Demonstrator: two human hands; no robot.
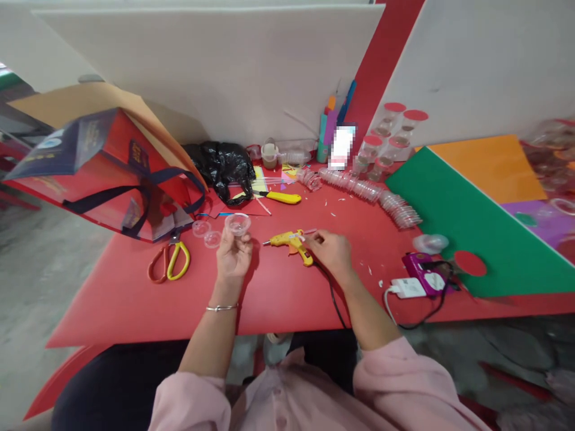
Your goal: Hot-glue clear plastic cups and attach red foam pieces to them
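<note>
So the left hand has a clear plastic cup grasped in its fingertips, between 9 and 10 o'clock from the yellow glue gun lying on the table. Right hand has fingers at the gun's back end (pinching or just touching, I can't tell). My read: cup's ready, gun's being handled. Next move calls for a steady cup and fingers clear of the nozzle. Yellow cutter's at 12, stacked clear cups from 1 to 2, scissors at 9.
</note>
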